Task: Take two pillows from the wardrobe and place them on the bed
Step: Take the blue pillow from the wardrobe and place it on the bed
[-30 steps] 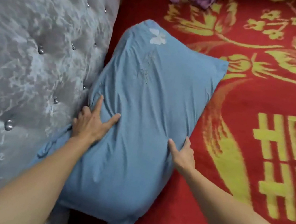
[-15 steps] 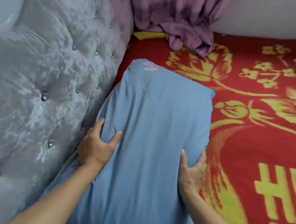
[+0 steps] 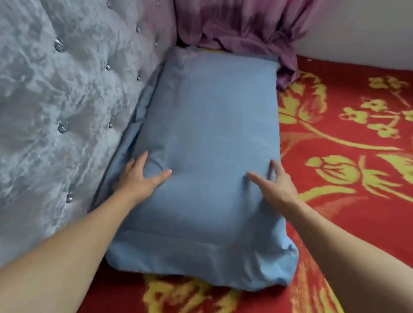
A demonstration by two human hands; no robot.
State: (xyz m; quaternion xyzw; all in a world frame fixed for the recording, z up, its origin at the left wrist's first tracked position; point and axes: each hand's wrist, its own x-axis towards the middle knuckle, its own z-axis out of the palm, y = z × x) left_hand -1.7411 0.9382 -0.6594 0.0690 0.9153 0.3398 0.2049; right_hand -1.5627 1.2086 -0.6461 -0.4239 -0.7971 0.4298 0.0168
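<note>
A blue pillow (image 3: pixel 211 135) lies flat on the bed (image 3: pixel 351 218), which has a red cover with yellow flowers. The pillow's left side runs along the grey tufted headboard (image 3: pixel 43 94) and its far end reaches the purple curtain. My left hand (image 3: pixel 140 176) rests on the pillow's near left part, fingers spread, thumb pointing right. My right hand (image 3: pixel 276 185) lies on the near right edge with the fingers apart, pressing on the cloth rather than gripping it. Only one pillow is in view.
A purple curtain (image 3: pixel 242 19) hangs into the far corner and bunches on the bed behind the pillow. A pale wall (image 3: pixel 393 31) runs along the bed's far side. The red cover stretches to the right and towards me.
The pillow has slid away from me along the headboard until its far end meets the curtain, and it now lies flat. Both hands went from clasping its sides to lying spread on top.
</note>
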